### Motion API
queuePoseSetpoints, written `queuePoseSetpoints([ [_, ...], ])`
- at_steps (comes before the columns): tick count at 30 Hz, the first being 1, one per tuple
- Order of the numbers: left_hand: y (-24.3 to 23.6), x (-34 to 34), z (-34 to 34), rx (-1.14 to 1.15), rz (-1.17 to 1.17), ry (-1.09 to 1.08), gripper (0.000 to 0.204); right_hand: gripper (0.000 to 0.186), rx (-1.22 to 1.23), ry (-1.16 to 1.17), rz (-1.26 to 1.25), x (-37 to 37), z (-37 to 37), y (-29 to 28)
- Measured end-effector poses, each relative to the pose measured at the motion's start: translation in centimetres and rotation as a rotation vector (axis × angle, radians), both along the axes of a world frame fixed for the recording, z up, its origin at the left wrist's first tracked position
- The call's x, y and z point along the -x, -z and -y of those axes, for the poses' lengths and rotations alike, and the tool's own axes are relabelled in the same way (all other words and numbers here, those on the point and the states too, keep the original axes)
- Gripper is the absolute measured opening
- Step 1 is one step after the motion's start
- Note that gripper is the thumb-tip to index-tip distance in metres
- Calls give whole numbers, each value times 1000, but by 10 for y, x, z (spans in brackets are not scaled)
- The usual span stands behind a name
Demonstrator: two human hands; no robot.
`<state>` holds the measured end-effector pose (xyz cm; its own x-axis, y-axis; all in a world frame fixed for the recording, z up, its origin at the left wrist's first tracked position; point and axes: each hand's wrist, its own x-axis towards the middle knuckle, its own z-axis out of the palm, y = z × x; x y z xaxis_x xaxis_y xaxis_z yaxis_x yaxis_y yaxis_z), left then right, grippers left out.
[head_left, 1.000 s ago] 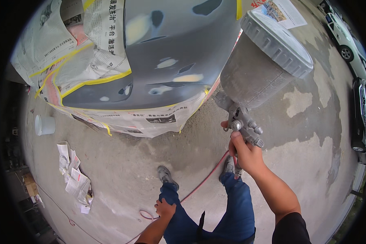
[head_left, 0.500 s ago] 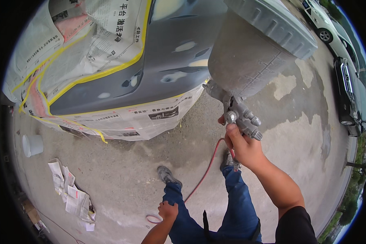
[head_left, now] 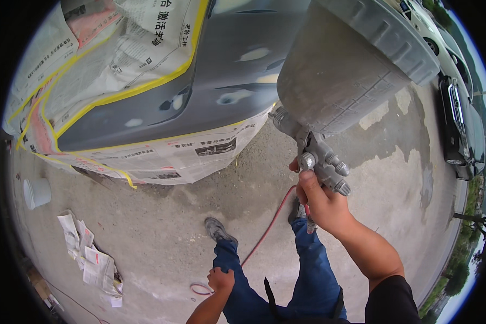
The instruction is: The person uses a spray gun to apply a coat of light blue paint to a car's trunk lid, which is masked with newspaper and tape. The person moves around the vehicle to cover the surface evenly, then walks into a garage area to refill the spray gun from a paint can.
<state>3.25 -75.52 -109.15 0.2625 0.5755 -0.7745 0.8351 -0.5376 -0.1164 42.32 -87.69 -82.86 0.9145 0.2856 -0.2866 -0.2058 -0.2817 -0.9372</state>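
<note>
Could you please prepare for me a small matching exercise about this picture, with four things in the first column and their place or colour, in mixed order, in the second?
Column one
1. spray gun
2. hose
3. left hand
4. bucket

Column two
A. white, near the left edge of the view
B. against the blue trousers
C. gripped in the right hand
D. red

Right pairs: 1-C, 2-D, 3-B, 4-A
</note>
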Motion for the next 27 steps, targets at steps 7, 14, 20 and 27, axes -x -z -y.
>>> queuePoseSetpoints([
  [7,0,2,4,-4,11,-7,48,48,-61,-144,-97,7,-21,-1],
  [14,1,5,9,-2,20,-16,48,49,-87,-198,-85,3,-34,-7],
  [20,2,5,11,-9,14,-2,48,48,-63,-109,-8,0,-16,0],
  [27,3,3,11,-10,12,14,48,32,16,7,70,-4,17,2],
])
